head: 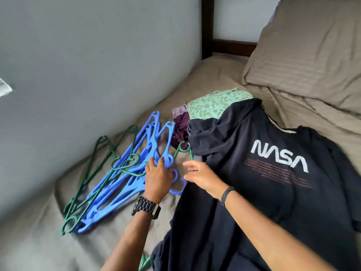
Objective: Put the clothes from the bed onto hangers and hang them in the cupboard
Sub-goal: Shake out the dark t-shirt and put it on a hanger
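A dark navy NASA T-shirt (254,173) lies spread on the bed, on top of a pile with a green leaf-print cloth (213,104) and a maroon garment (180,130). To its left lies a heap of blue hangers (125,180) mixed with dark green hangers (91,184). My left hand (158,177), a black watch on its wrist, rests on the hooks of the blue hangers with fingers curled round one. My right hand (201,176) hovers at the shirt's left edge, fingers loosely spread, holding nothing. No cupboard is in view.
The bed has a taupe sheet (39,241) and a matching pillow (312,55) at the upper right. A grey wall (97,55) runs close along the left of the bed. A dark wooden bedpost (208,26) stands at the head.
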Motion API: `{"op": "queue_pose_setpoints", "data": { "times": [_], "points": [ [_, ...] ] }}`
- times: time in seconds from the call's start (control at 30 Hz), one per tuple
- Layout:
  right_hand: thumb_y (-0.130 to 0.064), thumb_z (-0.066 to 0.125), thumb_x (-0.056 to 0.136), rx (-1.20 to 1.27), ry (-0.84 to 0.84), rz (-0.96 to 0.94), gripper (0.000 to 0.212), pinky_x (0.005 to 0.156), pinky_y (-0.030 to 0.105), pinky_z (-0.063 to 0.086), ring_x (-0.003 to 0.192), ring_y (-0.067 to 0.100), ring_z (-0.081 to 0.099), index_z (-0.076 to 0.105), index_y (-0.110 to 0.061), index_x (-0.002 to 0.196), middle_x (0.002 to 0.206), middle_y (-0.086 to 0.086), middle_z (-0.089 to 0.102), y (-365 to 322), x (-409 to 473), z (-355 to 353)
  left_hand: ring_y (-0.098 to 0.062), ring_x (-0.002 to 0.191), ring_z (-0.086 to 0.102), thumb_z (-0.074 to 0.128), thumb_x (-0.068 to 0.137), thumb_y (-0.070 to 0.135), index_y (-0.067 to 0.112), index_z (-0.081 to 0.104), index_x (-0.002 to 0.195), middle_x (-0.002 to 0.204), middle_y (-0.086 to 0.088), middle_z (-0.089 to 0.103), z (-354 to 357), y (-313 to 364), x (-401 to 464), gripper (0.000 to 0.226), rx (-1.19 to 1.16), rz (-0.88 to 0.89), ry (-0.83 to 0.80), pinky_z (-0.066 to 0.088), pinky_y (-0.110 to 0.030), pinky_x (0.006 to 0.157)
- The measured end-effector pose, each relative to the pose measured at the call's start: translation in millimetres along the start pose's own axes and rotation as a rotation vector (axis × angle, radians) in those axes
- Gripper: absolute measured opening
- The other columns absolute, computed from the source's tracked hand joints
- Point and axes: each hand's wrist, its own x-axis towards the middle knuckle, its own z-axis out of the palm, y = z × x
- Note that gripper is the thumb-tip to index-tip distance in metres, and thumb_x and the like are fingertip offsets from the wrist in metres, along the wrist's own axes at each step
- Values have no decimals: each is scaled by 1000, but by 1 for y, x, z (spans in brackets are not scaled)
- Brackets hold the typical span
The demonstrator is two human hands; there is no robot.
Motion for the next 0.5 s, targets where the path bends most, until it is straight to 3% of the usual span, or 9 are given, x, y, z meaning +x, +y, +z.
{"op": "queue_pose_setpoints", "data": {
  "times": [0.1,0.2,0.37,0.5],
  "points": [
    [-2,60,85,-192,-38,5,46,97,33,47,105,21,57,51,-9,130,122,13,58,5,0,15,-46,116,42,59,86,3,-1,58,122,130,-26,42,2,-11,-10,36,-11,95,14,33,-45,100],
    [-6,56,86,-462,2,-51,43,98,27,37,119,26,48,48,-8,128,128,13,50,14,-3,23,-43,101,48,63,85,7,4,55,124,117,-21,47,3,-25,-19,40,14,109,60,39,-44,90],
    [-4,55,87,-681,127,-125,32,88,36,41,111,34,52,47,-6,117,128,10,40,17,-11,17,-41,81,57,73,79,21,2,56,115,93,-18,60,2,-29,-20,44,183,140,94,47,-45,66],
    [-4,60,86,-729,19,-167,37,83,31,39,100,27,54,44,-11,119,114,2,37,29,-27,-4,-35,87,58,66,86,33,6,57,104,94,-13,64,4,-26,-20,34,145,149,19,43,-42,67]
  ]
}}
